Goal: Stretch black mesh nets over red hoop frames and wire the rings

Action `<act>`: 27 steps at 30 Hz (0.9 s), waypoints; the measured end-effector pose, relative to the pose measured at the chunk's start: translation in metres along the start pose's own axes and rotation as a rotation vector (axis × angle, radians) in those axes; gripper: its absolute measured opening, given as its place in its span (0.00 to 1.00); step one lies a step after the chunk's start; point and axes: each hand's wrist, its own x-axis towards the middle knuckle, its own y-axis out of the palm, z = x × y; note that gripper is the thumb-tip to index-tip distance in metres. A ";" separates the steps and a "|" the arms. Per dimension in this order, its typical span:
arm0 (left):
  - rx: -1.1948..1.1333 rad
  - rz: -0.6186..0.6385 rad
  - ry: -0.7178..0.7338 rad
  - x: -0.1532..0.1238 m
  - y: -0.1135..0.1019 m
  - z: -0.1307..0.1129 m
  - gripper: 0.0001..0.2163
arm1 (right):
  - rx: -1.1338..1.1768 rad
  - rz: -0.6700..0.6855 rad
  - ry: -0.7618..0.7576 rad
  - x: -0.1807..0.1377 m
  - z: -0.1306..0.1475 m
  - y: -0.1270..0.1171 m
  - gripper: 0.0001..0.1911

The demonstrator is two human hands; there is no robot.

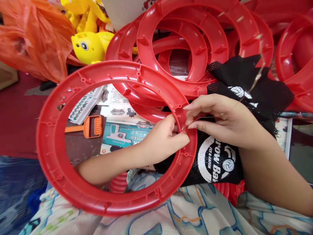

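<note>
A large red plastic ring (52, 137) with ribs and small posts on its upturned face lies tilted over my lap. My left arm passes through its opening, and my left hand (166, 138) is closed on the ring's right side, thumb against the inner edge. Beside it, my right hand (215, 120) pinches a thin pale thread (204, 117) at that same edge. Black mesh fabric (220, 160) with white lettering and a ball print hangs along the ring's right side and bunches up behind my right hand. How the thread is fastened is too small to tell.
Several more red rings (246, 29) are piled behind. At the left are an orange plastic bag (36, 39) and a yellow toy (88, 47). Through the ring show an orange toy piece (93, 126), a white tray of shiny beads (81, 106) and a teal printed box (127, 132).
</note>
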 end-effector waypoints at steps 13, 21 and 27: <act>0.059 -0.068 0.000 0.000 -0.004 0.001 0.06 | -0.262 0.088 -0.054 0.005 0.012 -0.001 0.06; 0.089 -0.057 -0.009 -0.001 -0.004 0.002 0.06 | -0.164 0.049 -0.072 0.003 0.005 0.001 0.12; 0.086 0.009 -0.080 -0.002 -0.003 0.002 0.06 | -0.097 0.012 -0.101 0.003 0.004 0.000 0.10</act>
